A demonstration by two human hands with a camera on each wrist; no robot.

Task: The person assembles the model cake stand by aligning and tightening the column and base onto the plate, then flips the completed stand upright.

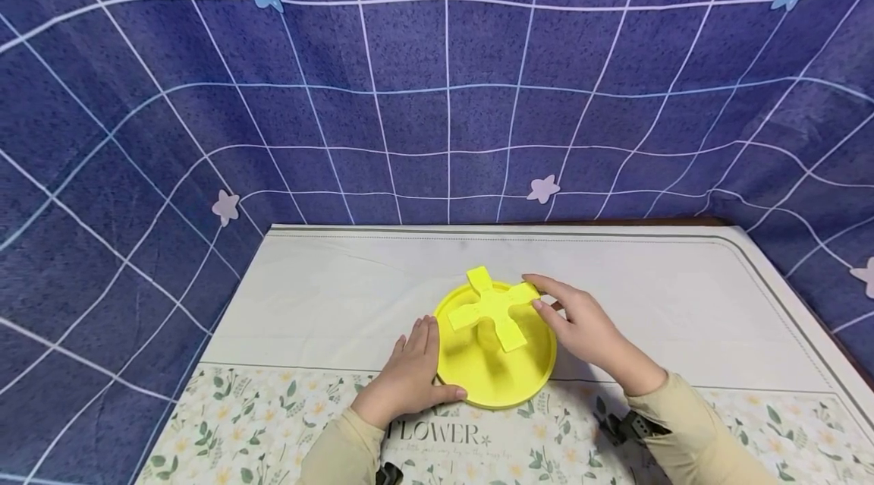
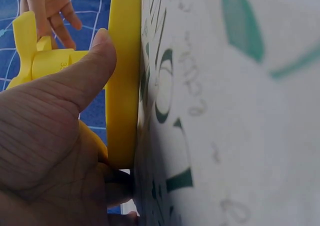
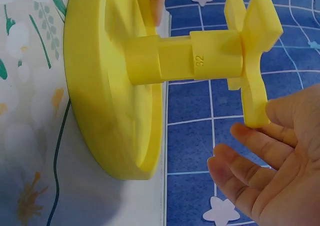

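A yellow round base [image 1: 471,379] with a raised rim lies on the table in the head view. From its middle rises a thick stepped post [image 3: 175,58], marked "32" in the right wrist view. On the post sits a yellow cross-shaped handle [image 1: 493,306] with four flat arms. My left hand [image 1: 410,379] holds the base's rim at its near left, thumb along the front edge and fingers along the side. With thumb and index finger, my right hand [image 1: 580,322] pinches the end of the handle's right arm; its other fingers hang loosely below in the right wrist view.
The table carries a white cover [image 1: 328,288] and, nearer to me, a flowered mat [image 1: 225,424] printed "FLOWER". A dark blue curtain [image 1: 410,121] with pale grid lines and stars hangs behind the table and along its sides.
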